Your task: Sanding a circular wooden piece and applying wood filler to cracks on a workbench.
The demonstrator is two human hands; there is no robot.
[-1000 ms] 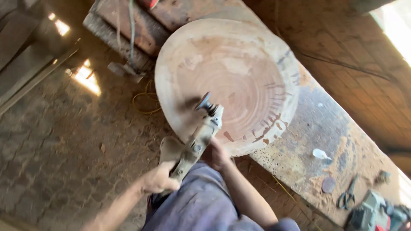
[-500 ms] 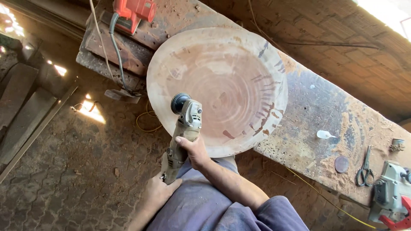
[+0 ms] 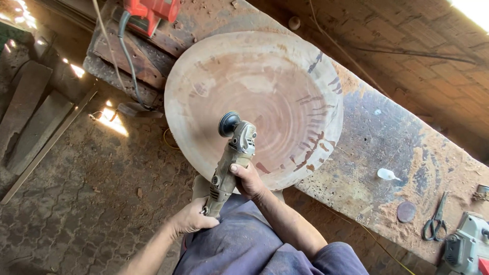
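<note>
A big round wooden bowl [image 3: 265, 86] lies on a dusty workbench [image 3: 377, 153], its hollow facing up. I hold a dusty angle grinder [image 3: 232, 155] with both hands. My left hand [image 3: 191, 219] grips the rear of its body. My right hand [image 3: 249, 181] wraps the body just behind the head. The grinder's dark round disc [image 3: 228, 124] rests on the bowl's inner wall near the front left rim.
A red power tool [image 3: 150, 10] with a cord sits on wooden blocks at the back left. On the bench to the right lie a small white bottle [image 3: 385, 174], a round disc [image 3: 406, 212], scissors [image 3: 435, 221] and a grey power tool [image 3: 466, 247]. Planks lie on the paved floor at left.
The view has shifted. The grinder's head moved from the bowl's outer left edge to its inner wall, more to the right. Both hands kept their grip.
</note>
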